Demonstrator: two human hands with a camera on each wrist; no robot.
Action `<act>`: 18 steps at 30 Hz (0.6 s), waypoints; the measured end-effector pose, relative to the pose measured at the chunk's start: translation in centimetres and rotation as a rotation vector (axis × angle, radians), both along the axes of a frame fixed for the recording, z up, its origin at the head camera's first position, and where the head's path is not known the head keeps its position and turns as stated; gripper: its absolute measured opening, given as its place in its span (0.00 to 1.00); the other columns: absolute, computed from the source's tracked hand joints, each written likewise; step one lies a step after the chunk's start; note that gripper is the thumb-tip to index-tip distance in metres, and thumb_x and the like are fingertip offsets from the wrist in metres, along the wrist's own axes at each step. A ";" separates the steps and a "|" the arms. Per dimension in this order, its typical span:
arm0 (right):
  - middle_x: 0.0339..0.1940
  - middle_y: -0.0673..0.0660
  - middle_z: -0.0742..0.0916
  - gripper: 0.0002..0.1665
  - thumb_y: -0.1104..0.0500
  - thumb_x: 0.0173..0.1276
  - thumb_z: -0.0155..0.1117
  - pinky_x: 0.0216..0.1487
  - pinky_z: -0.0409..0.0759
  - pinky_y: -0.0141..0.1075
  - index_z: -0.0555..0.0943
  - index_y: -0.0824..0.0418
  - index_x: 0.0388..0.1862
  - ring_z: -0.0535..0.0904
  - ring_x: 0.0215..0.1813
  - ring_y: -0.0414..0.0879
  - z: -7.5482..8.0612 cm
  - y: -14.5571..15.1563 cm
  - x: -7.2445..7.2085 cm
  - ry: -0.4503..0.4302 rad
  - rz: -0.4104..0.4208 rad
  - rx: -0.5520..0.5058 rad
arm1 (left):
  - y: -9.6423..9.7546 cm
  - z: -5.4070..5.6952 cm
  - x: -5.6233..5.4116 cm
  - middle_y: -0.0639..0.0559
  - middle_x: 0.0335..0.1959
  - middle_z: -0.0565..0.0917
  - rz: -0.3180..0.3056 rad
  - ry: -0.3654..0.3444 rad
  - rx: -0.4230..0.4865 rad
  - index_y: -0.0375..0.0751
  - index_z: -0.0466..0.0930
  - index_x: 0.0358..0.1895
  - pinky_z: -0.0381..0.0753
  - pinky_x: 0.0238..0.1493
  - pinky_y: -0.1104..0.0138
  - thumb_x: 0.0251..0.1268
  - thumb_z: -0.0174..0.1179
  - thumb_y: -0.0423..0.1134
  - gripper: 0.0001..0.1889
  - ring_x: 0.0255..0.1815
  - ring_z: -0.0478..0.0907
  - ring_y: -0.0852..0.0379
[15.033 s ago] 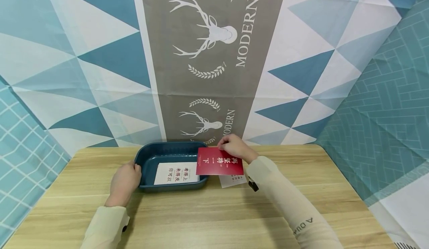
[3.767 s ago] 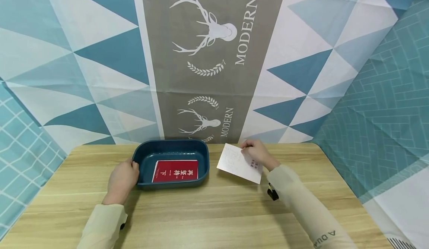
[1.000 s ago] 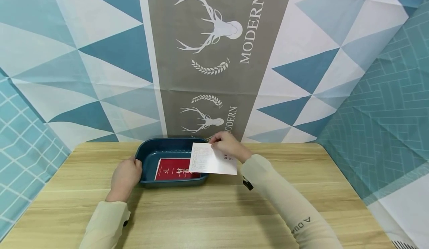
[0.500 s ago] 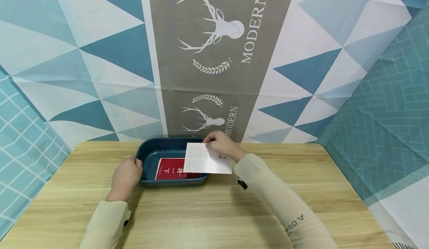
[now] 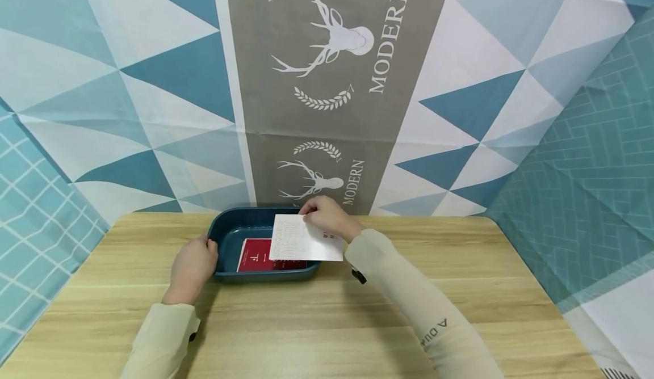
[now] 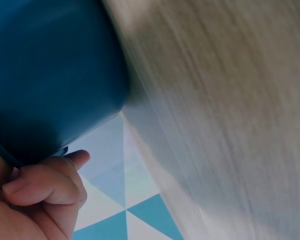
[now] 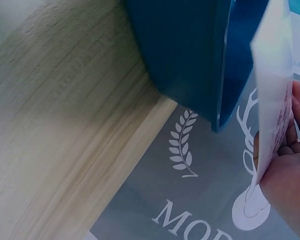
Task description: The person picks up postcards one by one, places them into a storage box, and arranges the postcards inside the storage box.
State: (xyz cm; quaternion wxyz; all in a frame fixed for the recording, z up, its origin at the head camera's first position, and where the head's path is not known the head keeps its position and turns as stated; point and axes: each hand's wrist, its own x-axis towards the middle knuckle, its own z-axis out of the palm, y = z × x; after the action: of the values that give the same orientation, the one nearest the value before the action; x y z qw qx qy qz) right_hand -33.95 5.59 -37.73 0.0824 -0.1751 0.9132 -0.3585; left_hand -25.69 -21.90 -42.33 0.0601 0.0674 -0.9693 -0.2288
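Observation:
A white printed card (image 5: 306, 243) is pinched at its far edge by my right hand (image 5: 329, 217), over the right part of a dark blue plastic basin (image 5: 265, 277). Inside the basin lies a red card (image 5: 254, 254) with white characters, its right part covered by the white card. My left hand (image 5: 194, 265) grips the basin's left rim. In the left wrist view, curled fingers (image 6: 50, 185) lie at the basin's rim (image 6: 60, 75). The right wrist view has the white card (image 7: 275, 75) held above the rim, apart from the basin's wall (image 7: 180, 50).
The wooden table (image 5: 317, 328) stretches in front and to both sides of the basin. Right behind it hangs a patterned cloth (image 5: 327, 101) with deer heads and triangles. Teal tiled cloth (image 5: 587, 197) borders the right side.
Earlier the right hand laid the red card in the basin, then picked up the white card from the right. In the last second that card has moved left over the basin.

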 end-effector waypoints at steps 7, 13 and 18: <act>0.40 0.52 0.84 0.10 0.61 0.62 0.57 0.38 0.71 0.30 0.84 0.57 0.40 0.75 0.38 0.42 0.2 -1.3 -0.2 0.005 0.019 0.001 | 0.0 0.0 -0.1 0.33 0.28 0.77 -0.002 -0.007 0.002 0.31 0.71 0.26 0.73 0.32 0.51 0.70 0.38 0.37 0.17 0.27 0.73 0.44; 0.38 0.52 0.84 0.11 0.62 0.63 0.56 0.37 0.72 0.29 0.84 0.58 0.40 0.75 0.37 0.42 0.1 -1.9 -0.3 -0.001 0.030 0.008 | -0.1 -0.1 -0.1 0.32 0.27 0.77 -0.008 0.011 -0.004 0.31 0.71 0.26 0.73 0.32 0.50 0.69 0.38 0.36 0.17 0.26 0.74 0.44; 0.40 0.52 0.83 0.11 0.62 0.64 0.55 0.37 0.72 0.30 0.83 0.58 0.42 0.74 0.38 0.42 -0.2 -2.3 -0.4 -0.016 0.024 0.006 | -0.1 -0.2 0.0 0.29 0.30 0.78 -0.011 0.024 -0.011 0.29 0.72 0.27 0.74 0.34 0.47 0.69 0.38 0.36 0.17 0.28 0.76 0.41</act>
State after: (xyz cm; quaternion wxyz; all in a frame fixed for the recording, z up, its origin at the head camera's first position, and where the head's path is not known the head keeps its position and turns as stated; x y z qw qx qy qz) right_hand -34.39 3.27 -37.97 0.0943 -0.1830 0.9114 -0.3563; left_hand -25.69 -22.00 -42.53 0.0709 0.0592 -0.9700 -0.2247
